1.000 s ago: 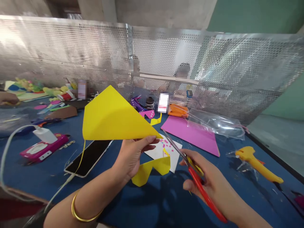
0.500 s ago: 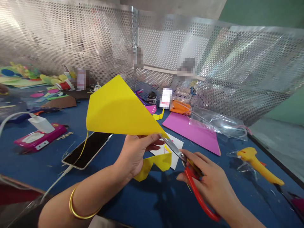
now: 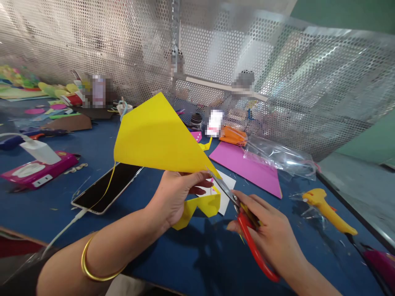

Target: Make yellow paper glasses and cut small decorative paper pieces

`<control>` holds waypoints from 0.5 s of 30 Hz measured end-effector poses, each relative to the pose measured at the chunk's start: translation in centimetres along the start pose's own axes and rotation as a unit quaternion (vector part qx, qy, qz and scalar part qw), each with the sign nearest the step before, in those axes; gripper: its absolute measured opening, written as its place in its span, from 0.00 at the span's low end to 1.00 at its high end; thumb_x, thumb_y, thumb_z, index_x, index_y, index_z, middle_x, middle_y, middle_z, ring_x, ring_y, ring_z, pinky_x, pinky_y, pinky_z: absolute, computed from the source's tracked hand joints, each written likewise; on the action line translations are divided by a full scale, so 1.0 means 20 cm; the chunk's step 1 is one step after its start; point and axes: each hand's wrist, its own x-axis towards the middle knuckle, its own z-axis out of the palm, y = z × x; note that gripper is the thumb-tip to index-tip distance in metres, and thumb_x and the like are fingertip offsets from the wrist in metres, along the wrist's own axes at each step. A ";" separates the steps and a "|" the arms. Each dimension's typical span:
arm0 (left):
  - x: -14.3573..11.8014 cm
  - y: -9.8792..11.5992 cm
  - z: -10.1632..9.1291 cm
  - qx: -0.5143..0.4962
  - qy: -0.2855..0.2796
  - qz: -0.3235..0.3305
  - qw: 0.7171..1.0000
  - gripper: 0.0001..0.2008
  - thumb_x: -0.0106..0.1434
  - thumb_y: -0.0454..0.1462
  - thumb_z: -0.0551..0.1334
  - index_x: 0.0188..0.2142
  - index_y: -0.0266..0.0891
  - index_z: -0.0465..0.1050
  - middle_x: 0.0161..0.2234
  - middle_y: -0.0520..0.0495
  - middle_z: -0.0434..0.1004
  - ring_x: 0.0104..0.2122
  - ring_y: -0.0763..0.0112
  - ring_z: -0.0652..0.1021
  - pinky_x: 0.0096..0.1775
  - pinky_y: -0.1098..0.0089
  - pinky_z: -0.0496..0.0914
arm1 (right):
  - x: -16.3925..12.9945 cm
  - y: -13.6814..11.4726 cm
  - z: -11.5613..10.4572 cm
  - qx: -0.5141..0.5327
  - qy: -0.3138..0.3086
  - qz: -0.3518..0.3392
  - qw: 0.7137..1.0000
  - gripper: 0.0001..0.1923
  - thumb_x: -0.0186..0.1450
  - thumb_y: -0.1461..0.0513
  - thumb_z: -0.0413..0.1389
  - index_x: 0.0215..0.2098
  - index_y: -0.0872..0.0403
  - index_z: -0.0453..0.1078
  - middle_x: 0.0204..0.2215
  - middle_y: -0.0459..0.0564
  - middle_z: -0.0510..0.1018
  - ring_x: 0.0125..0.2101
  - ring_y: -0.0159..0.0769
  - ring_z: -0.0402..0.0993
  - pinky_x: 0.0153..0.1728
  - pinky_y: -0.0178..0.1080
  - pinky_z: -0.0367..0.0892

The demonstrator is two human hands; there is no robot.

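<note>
My left hand [image 3: 175,195] pinches the lower edge of a large yellow foam or paper sheet [image 3: 151,137], held up above the table. A smaller yellow cut piece [image 3: 200,207] with a notched edge hangs below the same hand, against its palm. My right hand [image 3: 265,226] grips red-handled scissors [image 3: 251,242], fingers in the loops. The scissor blades lie at the sheet's right-hand corner, just right of my left fingertips. A thin yellow strip [image 3: 109,181] dangles from the sheet's left corner.
On the blue table [image 3: 148,255] lie a phone [image 3: 108,187] on a white cable, a magenta power strip [image 3: 40,170], a purple sheet [image 3: 247,168], a white card [image 3: 226,195] and a yellow glue gun [image 3: 330,211]. A perforated metal screen [image 3: 222,49] stands behind.
The view has shifted slightly, so most things on the table appear a little further left and higher. Both hands keep their holds; the scissors remain at the sheet's corner.
</note>
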 end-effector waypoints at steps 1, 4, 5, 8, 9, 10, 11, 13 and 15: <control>0.00 0.00 0.00 0.000 0.000 -0.001 1.000 0.08 0.46 0.33 0.73 0.29 0.36 0.80 0.28 0.46 0.83 0.24 0.70 0.80 0.25 0.75 0.70 | 0.00 0.00 0.00 0.002 0.000 0.002 1.000 0.31 0.61 0.43 0.60 0.55 0.53 0.72 0.28 0.46 0.73 0.22 0.33 0.71 0.23 0.35 0.71; 0.00 0.00 0.00 0.003 0.007 -0.006 1.000 0.08 0.46 0.33 0.73 0.28 0.36 0.80 0.27 0.46 0.83 0.24 0.71 0.80 0.25 0.76 0.70 | -0.01 0.00 0.00 0.015 -0.001 0.012 1.000 0.29 0.61 0.44 0.61 0.54 0.52 0.72 0.29 0.47 0.75 0.24 0.33 0.73 0.25 0.35 0.73; 0.00 0.00 0.00 0.006 0.011 -0.010 1.000 0.08 0.46 0.33 0.73 0.28 0.36 0.80 0.27 0.46 0.82 0.24 0.71 0.80 0.24 0.76 0.70 | -0.01 0.00 -0.01 0.019 -0.003 0.016 1.000 0.29 0.61 0.44 0.61 0.54 0.51 0.73 0.30 0.47 0.76 0.24 0.33 0.73 0.25 0.35 0.73; 0.00 0.01 0.01 0.014 0.017 -0.017 1.000 0.07 0.47 0.32 0.72 0.28 0.36 0.79 0.26 0.47 0.82 0.24 0.72 0.80 0.24 0.77 0.69 | -0.01 0.00 -0.01 0.023 -0.003 0.022 0.999 0.27 0.61 0.46 0.62 0.52 0.51 0.74 0.30 0.47 0.76 0.24 0.33 0.74 0.25 0.34 0.73; 0.00 0.01 0.01 0.016 0.016 -0.017 1.000 0.07 0.47 0.32 0.72 0.28 0.36 0.79 0.26 0.47 0.82 0.24 0.72 0.80 0.25 0.77 0.69 | -0.01 0.00 -0.01 0.022 -0.003 0.022 1.000 0.26 0.62 0.46 0.62 0.52 0.51 0.74 0.30 0.46 0.76 0.24 0.33 0.74 0.25 0.34 0.73; -0.01 0.01 0.01 0.016 0.015 -0.016 1.000 0.07 0.47 0.32 0.72 0.28 0.35 0.79 0.26 0.47 0.82 0.24 0.72 0.80 0.25 0.77 0.69 | -0.01 0.00 0.00 0.023 -0.003 0.021 1.000 0.26 0.62 0.46 0.62 0.52 0.51 0.74 0.30 0.46 0.76 0.24 0.32 0.74 0.25 0.34 0.73; -0.01 0.01 0.01 0.017 0.014 -0.014 1.000 0.07 0.48 0.33 0.72 0.28 0.35 0.79 0.26 0.47 0.82 0.24 0.72 0.80 0.25 0.77 0.70 | -0.01 0.00 0.00 0.025 -0.003 0.019 0.999 0.26 0.62 0.46 0.62 0.52 0.51 0.73 0.31 0.46 0.77 0.25 0.32 0.75 0.25 0.34 0.73; -0.01 0.01 0.01 0.018 0.012 -0.011 1.000 0.07 0.47 0.33 0.72 0.28 0.35 0.79 0.26 0.47 0.82 0.24 0.72 0.80 0.25 0.77 0.69 | 0.00 0.00 0.00 0.034 -0.002 0.019 0.999 0.26 0.61 0.46 0.62 0.52 0.51 0.74 0.32 0.46 0.77 0.25 0.32 0.75 0.25 0.33 0.73; 0.00 0.01 0.00 0.019 0.013 -0.010 1.000 0.07 0.47 0.33 0.73 0.28 0.35 0.80 0.26 0.47 0.82 0.24 0.72 0.80 0.25 0.78 0.69 | 0.00 0.00 0.00 0.043 0.003 0.019 0.999 0.27 0.60 0.45 0.62 0.51 0.51 0.74 0.31 0.46 0.77 0.24 0.31 0.74 0.25 0.32 0.73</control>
